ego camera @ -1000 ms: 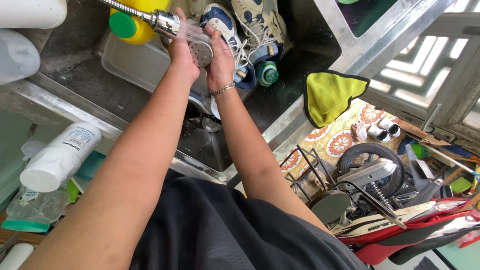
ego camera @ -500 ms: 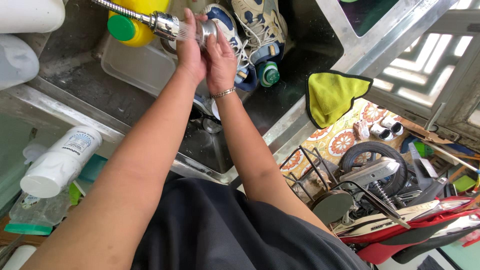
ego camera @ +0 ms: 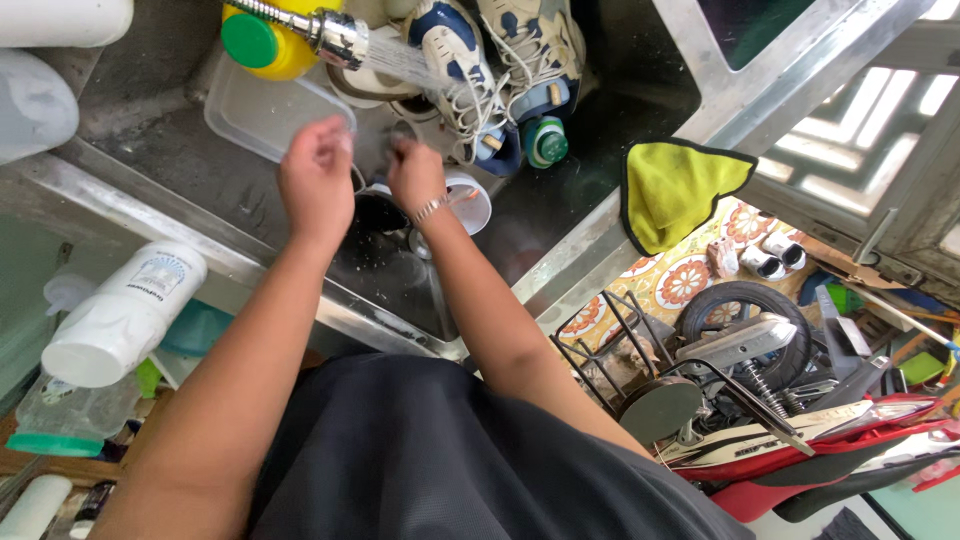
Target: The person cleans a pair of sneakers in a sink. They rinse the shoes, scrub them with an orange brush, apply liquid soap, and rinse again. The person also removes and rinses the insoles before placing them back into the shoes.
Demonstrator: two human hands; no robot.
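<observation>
While water sprays from the faucet head, its long axis slanting down toward the right above the sink, left hand loosely curled, empty, right hand likewise, cup beside it.

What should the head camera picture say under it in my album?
Two hands, left and right, over a sink below a running tap, shoes behind.

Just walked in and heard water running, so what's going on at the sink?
A person stands at a steel sink, both hands held low over the basin. The left hand and right hand are apart and hold nothing clearly visible. The tap head is spraying water toward a pair of sneakers propped in the sink. A white cup lies just beside the right hand, and a yellow cloth hangs on the rim.
</observation>
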